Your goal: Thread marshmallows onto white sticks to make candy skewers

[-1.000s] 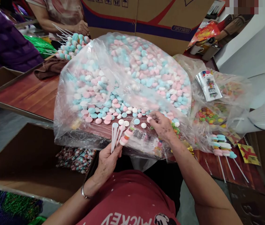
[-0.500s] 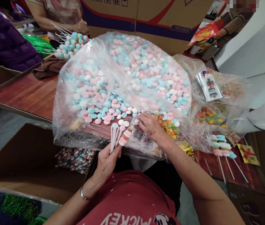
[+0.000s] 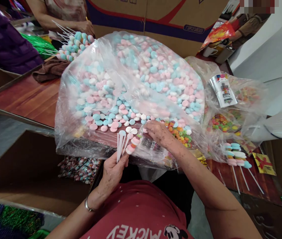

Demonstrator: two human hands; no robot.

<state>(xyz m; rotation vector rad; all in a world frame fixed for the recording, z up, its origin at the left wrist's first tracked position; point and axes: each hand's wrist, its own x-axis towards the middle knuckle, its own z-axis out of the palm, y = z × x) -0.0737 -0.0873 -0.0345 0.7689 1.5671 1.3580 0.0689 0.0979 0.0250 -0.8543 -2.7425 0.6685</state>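
Observation:
A big clear plastic bag point(image 3: 86, 53) of pink, blue and white round candies point(image 3: 153, 73) lies open on the wooden table. My left hand point(image 3: 113, 171) holds several white sticks point(image 3: 120, 146), one of them threaded with candies point(image 3: 133, 145) near its tip. My right hand point(image 3: 158, 132) rests palm down among the loose candies at the bag's mouth, fingers curled over a piece near a heap of small coloured ring candies point(image 3: 180, 134).
Finished candy sticks point(image 3: 236, 156) lie at the right beside printed packets point(image 3: 223, 89). Another person's hand point(image 3: 84, 26) at the far left holds a bunch of filled sticks point(image 3: 74, 46). Cardboard boxes point(image 3: 155, 20) stand behind; an open box point(image 3: 33, 166) sits below the table's left edge.
My right hand slid left from the bag's edge over the ring candies to the loose round candies. My left hand with the sticks stayed put.

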